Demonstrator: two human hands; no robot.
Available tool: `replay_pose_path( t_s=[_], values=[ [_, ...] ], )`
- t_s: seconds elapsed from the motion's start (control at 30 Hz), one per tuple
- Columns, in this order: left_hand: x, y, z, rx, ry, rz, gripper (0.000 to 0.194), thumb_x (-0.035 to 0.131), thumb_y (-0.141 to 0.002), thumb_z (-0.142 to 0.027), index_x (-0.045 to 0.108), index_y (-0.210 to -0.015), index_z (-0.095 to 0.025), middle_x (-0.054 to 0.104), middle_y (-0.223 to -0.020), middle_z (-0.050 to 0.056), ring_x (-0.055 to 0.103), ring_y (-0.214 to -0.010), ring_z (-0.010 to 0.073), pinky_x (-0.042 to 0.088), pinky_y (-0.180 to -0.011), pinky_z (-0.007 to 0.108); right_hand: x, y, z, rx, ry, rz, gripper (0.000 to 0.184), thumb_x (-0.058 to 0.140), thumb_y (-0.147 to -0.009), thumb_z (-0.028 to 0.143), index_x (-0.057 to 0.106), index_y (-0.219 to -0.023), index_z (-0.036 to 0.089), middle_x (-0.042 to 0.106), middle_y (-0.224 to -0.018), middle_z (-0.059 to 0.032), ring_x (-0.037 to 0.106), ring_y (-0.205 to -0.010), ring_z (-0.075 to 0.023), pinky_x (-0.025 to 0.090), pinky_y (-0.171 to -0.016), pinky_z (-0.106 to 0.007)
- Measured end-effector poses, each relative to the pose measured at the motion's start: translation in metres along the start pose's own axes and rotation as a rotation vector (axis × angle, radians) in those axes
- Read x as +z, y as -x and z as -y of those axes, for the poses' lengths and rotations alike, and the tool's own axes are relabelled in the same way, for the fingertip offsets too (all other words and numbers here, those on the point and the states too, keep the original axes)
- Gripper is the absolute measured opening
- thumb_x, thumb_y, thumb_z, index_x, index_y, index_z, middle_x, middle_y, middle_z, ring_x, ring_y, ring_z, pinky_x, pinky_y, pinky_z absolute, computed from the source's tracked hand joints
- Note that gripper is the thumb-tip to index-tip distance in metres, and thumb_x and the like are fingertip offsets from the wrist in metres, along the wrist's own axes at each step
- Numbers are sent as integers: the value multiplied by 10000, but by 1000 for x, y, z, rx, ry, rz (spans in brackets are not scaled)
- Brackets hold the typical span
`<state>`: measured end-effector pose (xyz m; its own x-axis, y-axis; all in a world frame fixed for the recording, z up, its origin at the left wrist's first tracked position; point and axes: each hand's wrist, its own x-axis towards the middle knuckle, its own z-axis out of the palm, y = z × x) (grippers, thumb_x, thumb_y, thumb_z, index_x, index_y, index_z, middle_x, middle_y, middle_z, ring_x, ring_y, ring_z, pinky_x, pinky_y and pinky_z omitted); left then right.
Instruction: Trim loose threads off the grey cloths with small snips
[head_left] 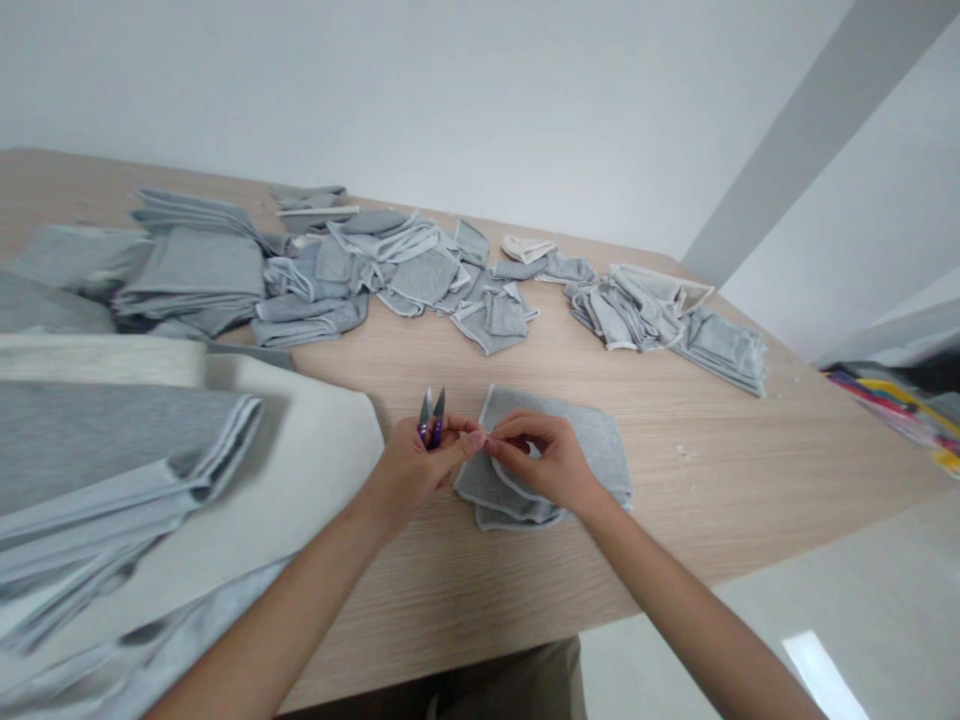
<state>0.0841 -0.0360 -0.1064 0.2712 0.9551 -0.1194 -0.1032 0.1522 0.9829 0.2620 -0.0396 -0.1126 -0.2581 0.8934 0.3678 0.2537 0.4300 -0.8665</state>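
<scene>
My left hand (420, 465) is closed around a small pair of purple-handled thread snips (431, 418), blades pointing up and away. Its thumb and forefinger also pinch toward my right hand. My right hand (541, 458) is closed in a pinch, fingertips meeting the left hand's at the edge of a grey fabric piece (592, 440) lying on the wooden table (465, 580). What the fingertips pinch is too small to make out. The grey piece is folded, with a pale stitched edge.
Heaps of grey fabric pieces (420, 275) spread across the table's far side, with another pile (667, 315) at the right. Stacked grey and cream cloth (112, 450) covers the left. Coloured items (900, 405) sit off the table's right edge.
</scene>
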Motion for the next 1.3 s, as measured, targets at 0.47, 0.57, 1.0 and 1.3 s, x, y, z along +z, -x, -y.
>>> replay_pose_path(
  t_s=[0.47,0.57,1.0,1.3],
  values=[
    [-3,1,1,43,-84,157,507,589,-863,-483,537,-1273,-190,302,-550,-104,255,-467,75,189,-414,191,-14,1,-4,346,-450,-38,253,827,-658,402,734,-720,174,680,-602,-6,516,-468,-94,358,-421,-205],
    [-3,5,2,109,-194,178,488,468,-927,-508,503,-1318,-219,340,-603,-82,315,-507,94,242,-442,205,-15,1,-2,343,-491,-60,214,822,-662,365,733,-704,175,689,-609,-11,532,-494,-102,374,-439,-207],
    [-3,10,2,516,-719,149,392,346,-1008,-359,571,-1297,-220,670,-1182,57,586,-1140,188,395,-995,323,-21,1,-1,157,-315,-164,62,789,-713,264,763,-729,210,692,-730,-7,529,-584,-108,363,-492,-224],
    [-2,12,3,655,-921,64,367,465,-964,-356,576,-1301,-262,656,-940,30,629,-828,176,467,-735,315,-22,3,2,166,-379,-172,13,777,-726,221,765,-732,220,665,-753,1,501,-602,-103,367,-544,-243]
  ],
)
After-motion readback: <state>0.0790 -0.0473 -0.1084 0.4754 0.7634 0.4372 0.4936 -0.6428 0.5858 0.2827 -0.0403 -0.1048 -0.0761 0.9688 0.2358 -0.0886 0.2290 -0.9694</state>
